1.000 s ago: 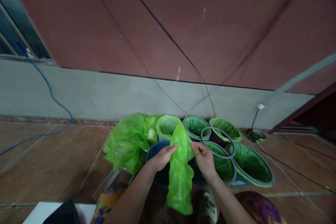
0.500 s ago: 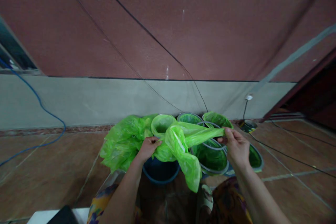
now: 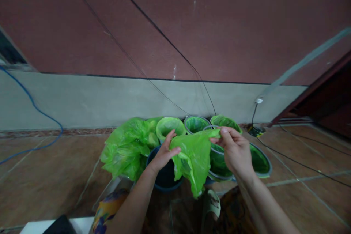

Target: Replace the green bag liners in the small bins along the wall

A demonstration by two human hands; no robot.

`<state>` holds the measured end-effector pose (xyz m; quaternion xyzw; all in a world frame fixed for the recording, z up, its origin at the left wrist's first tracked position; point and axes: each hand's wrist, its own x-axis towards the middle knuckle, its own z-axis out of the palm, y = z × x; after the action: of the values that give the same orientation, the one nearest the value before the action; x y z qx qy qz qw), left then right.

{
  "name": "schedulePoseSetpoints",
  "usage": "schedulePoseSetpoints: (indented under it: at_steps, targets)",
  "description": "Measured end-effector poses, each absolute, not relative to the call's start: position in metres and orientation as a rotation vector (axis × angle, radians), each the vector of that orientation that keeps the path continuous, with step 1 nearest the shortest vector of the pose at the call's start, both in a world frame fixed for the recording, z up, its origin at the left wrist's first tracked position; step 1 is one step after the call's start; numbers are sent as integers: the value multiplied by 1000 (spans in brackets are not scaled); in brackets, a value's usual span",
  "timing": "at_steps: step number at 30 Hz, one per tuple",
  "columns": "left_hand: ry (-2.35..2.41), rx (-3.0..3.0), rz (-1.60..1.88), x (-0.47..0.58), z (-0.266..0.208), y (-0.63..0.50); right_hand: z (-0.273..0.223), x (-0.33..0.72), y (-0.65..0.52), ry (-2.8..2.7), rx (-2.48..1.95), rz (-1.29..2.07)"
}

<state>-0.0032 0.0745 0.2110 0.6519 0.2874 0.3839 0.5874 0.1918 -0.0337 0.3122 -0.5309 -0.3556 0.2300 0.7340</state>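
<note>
Right hand [image 3: 237, 150] pinches 1 green plastic bag [image 3: 194, 155] at its upper right corner, thumb and fingers closed on it. Left hand [image 3: 163, 153] is at the bag's left edge, thumb spread well apart from the fingers; can't tell if it touches. Bag hangs crumpled between the 2 hands, partly over 1 blue bin [image 3: 164, 189] on the near side. Count: 5 green-lined bins [image 3: 270, 168], 3 in a far row by the wall [image 3: 123, 103], 2 nearer, on the right. Left of the blue bin: 1 heap of green plastic [image 3: 126, 150], number of bags unclear. Far left: 1 blue cable [image 3: 35, 106]. Right: 1 white plug [image 3: 259, 100] on the wall. Near: 1 light shoe [image 3: 214, 203] visible.
</note>
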Motion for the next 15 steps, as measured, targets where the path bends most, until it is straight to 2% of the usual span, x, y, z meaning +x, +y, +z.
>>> schedulePoseSetpoints:
  at_steps: [6, 15]
  targets:
    - [952, 2051, 731, 2, 199, 76, 333, 182, -32, -808, -1100, 527]
    - [1211, 2025, 866, -35, 208, 107, 346, 285, -62, -511, -1272, 42]
